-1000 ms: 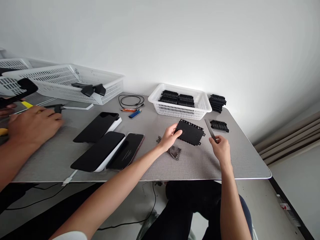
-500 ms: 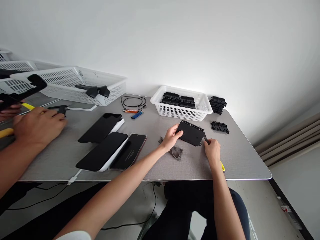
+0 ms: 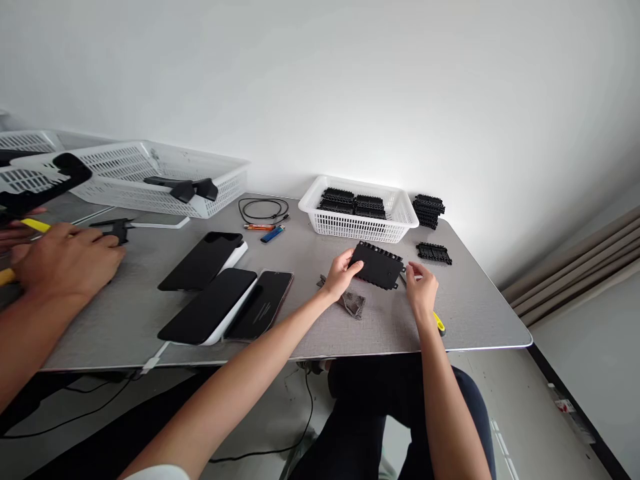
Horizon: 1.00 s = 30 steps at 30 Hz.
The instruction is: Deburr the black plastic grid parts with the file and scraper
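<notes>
My left hand (image 3: pixel 342 277) is closed on the left end of a flat black plastic plate (image 3: pixel 376 265) with a toothed edge and small tabs, held tilted above the table. My right hand (image 3: pixel 421 288) is closed at the plate's right end, fingertips close to a corner tab. It holds a yellow-handled utility knife (image 3: pixel 439 325), whose dark and yellow butt sticks out below the wrist; a bit of thin blade shows by the fingers. Whether the blade touches the plate, I cannot tell. Beneath the plate lies a crumpled dark scrap (image 3: pixel 353 304).
A white basket (image 3: pixel 363 230) holds several black plastic parts. A stack of them (image 3: pixel 428 210) and a single part (image 3: pixel 434 253) lie right of it. Phones (image 3: pixel 207 307), lighters (image 3: pixel 273 233) and a cable (image 3: pixel 263 210) lie left. A co-worker's hand (image 3: pixel 70 263) works at far left.
My right hand's fingertips have shifted up to the plate's corner tab, and the knife lies lower in the hand. My left hand keeps its hold. The view has shifted slightly.
</notes>
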Motion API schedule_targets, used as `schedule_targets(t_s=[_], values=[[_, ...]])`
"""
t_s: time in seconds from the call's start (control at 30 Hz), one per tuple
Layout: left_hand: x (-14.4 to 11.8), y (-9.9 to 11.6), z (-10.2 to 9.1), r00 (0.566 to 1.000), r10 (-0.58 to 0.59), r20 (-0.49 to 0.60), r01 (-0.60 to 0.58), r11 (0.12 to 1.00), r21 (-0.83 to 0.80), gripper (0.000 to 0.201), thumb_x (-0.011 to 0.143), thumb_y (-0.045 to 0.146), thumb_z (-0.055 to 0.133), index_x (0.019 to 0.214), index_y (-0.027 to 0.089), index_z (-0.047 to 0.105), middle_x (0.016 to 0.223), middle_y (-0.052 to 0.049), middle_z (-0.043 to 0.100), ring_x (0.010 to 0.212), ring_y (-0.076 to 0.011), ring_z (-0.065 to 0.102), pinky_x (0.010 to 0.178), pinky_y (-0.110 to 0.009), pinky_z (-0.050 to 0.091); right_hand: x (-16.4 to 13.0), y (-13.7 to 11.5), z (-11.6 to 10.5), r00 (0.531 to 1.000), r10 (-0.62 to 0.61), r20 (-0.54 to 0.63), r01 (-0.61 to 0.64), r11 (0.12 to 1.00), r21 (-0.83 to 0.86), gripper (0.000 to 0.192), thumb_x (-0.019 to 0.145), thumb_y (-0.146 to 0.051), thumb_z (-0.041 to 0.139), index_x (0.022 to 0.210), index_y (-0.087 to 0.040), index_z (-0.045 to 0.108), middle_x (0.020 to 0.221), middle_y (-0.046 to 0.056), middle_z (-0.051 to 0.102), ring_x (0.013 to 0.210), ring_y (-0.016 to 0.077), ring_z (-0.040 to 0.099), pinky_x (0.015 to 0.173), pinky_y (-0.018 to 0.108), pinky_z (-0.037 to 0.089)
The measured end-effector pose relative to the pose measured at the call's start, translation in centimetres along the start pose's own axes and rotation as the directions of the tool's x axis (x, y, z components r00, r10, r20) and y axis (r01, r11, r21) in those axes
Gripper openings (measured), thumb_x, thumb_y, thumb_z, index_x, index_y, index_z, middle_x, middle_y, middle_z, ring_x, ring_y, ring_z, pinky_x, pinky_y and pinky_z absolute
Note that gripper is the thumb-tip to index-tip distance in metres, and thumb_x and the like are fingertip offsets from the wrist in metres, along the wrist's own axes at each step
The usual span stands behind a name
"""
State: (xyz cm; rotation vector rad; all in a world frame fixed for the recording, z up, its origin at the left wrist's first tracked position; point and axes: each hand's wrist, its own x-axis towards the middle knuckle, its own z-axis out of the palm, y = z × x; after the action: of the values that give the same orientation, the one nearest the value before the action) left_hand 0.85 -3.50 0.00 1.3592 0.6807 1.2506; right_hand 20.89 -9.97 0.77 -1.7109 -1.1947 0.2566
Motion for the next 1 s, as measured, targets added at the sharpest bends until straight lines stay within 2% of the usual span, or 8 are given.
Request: schedule_targets(t_s=[0.07,0.13,0.27,0.4,0.57,0.77,0.9,1.0], values=[[0.1,-0.1,0.0,1.000,0.001,0.005,-0.001,1.000,-0.010,0.055,0.075,0.047,0.072,0.120,0.016,0.063,0.112,-0.012,0.071,0.115,-0.0308,0.061,0.098,-0.043,0.046,0.0,-0.8,0.0,0.997,-0.029,0.072,0.012,0.973,0.231,0.054,0.089,-0.054,0.047,0.119,-0.014,0.068,0.110,0.014,0.072,0.097,0.0263,0.067,0.079,0.035,0.051],[0.1,-0.1,0.1,1.000,0.003,0.016,-0.003,1.000,-0.031,0.052,0.075,0.046,0.071,0.117,0.016,0.064,0.111,-0.011,0.071,0.110,-0.0293,0.063,0.096,-0.042,0.048,0.0,-1.4,0.3,0.982,-0.067,0.174,-0.004,0.926,0.378,0.059,0.086,-0.059,0.053,0.123,-0.014,0.065,0.107,0.013,0.073,0.094,0.0259,0.068,0.077,0.035,0.053],[0.1,0.1,0.1,1.000,0.010,-0.009,-0.011,0.999,-0.042,0.044,0.075,0.044,0.071,0.107,0.016,0.065,0.106,-0.010,0.072,0.099,-0.0270,0.066,0.090,-0.039,0.049,-0.2,-1.5,1.5,0.965,-0.067,0.254,-0.052,0.898,0.437,0.065,0.073,-0.056,0.071,0.121,-0.014,0.062,0.096,0.011,0.075,0.085,0.0254,0.070,0.073,0.035,0.056],[0.2,0.0,-0.1,1.000,0.014,-0.013,-0.014,1.000,-0.021,0.040,0.075,0.044,0.070,0.103,0.016,0.065,0.101,-0.009,0.072,0.095,-0.0258,0.066,0.087,-0.039,0.049,-0.2,-0.6,2.5,0.964,-0.069,0.255,-0.050,0.900,0.433,0.065,0.072,-0.053,0.072,0.121,-0.013,0.060,0.094,0.011,0.074,0.081,0.0245,0.070,0.072,0.035,0.056],[0.4,-0.3,-0.3,0.999,0.015,-0.040,-0.014,0.999,0.029,0.037,0.075,0.042,0.069,0.101,0.016,0.063,0.095,-0.008,0.072,0.091,-0.0245,0.066,0.084,-0.037,0.050,-0.3,0.5,3.5,0.967,-0.107,0.232,-0.010,0.890,0.456,0.065,0.075,-0.049,0.068,0.128,-0.013,0.056,0.106,0.013,0.073,0.088,0.0247,0.069,0.078,0.037,0.056],[0.3,-0.4,-0.1,0.999,0.045,-0.004,-0.044,0.988,0.146,0.036,0.080,0.039,0.063,0.106,0.015,0.060,0.102,-0.011,0.071,0.096,-0.0255,0.066,0.083,-0.037,0.052,-0.2,1.9,4.5,0.970,-0.156,0.186,0.050,0.878,0.476,0.059,0.079,-0.042,0.064,0.130,-0.014,0.055,0.112,0.013,0.071,0.094,0.0246,0.068,0.082,0.037,0.056],[0.5,-0.6,-0.9,0.993,0.117,0.008,-0.114,0.952,0.282,0.042,0.084,0.039,0.057,0.118,0.015,0.057,0.102,-0.012,0.072,0.093,-0.0255,0.069,0.080,-0.037,0.054,-0.1,2.9,5.4,0.974,-0.186,0.130,0.103,0.873,0.476,0.055,0.079,-0.039,0.065,0.128,-0.015,0.056,0.108,0.013,0.071,0.091,0.0253,0.069,0.081,0.040,0.056],[0.9,-0.3,-1.4,0.969,0.248,-0.013,-0.217,0.873,0.437,0.052,0.086,0.041,0.055,0.131,0.017,0.051,0.100,-0.011,0.073,0.092,-0.0253,0.069,0.085,-0.041,0.053,0.0,3.3,5.8,0.980,-0.193,0.040,0.158,0.889,0.430,0.048,0.080,-0.038,0.065,0.122,-0.016,0.059,0.104,0.012,0.071,0.090,0.0255,0.069,0.082,0.041,0.056]])
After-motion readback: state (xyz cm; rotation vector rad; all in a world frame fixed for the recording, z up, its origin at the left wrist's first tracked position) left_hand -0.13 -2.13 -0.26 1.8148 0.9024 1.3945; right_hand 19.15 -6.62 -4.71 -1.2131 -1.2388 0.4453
